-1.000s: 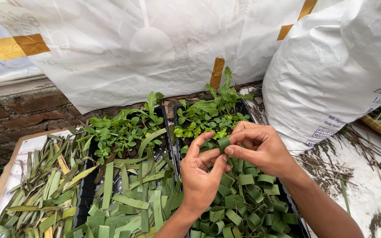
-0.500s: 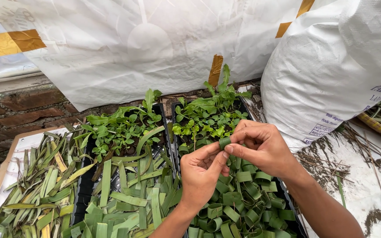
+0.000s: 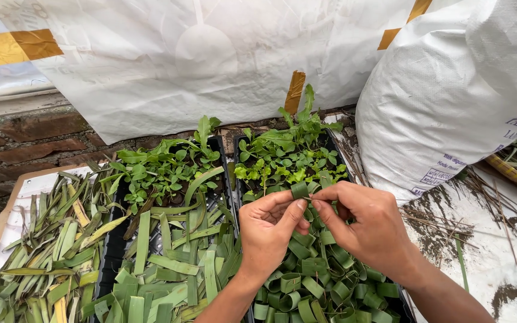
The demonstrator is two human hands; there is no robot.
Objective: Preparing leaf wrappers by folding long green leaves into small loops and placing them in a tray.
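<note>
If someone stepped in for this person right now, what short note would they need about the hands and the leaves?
Left hand and right hand: together pinching one green leaf strip, curled into a ring, above the right black tray.
Things: that tray holds many leaf rings in front and seedlings behind. The left tray carries flat cut strips; long leaves lie further left.
Done: many rings formed.
Left: plenty of flat strips unrolled.

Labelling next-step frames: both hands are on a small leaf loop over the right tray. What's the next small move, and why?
Probably lower the leaf ring into the right tray, just below the seedlings. The left hand and right hand pinch it already curled, and the tray beneath is packed with similar rings.
</note>
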